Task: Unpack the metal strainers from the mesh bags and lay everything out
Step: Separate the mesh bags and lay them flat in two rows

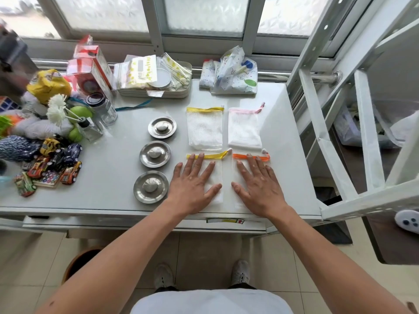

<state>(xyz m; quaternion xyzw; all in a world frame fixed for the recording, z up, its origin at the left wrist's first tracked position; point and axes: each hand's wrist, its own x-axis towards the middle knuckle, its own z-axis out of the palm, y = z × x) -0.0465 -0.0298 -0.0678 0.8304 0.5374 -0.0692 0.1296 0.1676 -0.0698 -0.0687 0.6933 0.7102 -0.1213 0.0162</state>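
Observation:
Three round metal strainers lie in a column on the white table: far (162, 127), middle (155, 153), near (150, 186). To their right lie several flat white mesh bags. A yellow-banded bag (204, 130) and a pink-banded bag (244, 130) are at the back. My left hand (192, 184) rests flat, fingers spread, on a second yellow-banded bag (215, 156). On the orange-banded bag (251, 157) my right hand (258, 184) presses flat the same way. Neither hand grips anything.
Toy cars (56, 164), yarn, a glass jar (103, 108) and red boxes crowd the table's left side. A tray of packets (156, 75) and a plastic bag (233, 73) sit at the back by the window. A white frame (340, 132) stands right.

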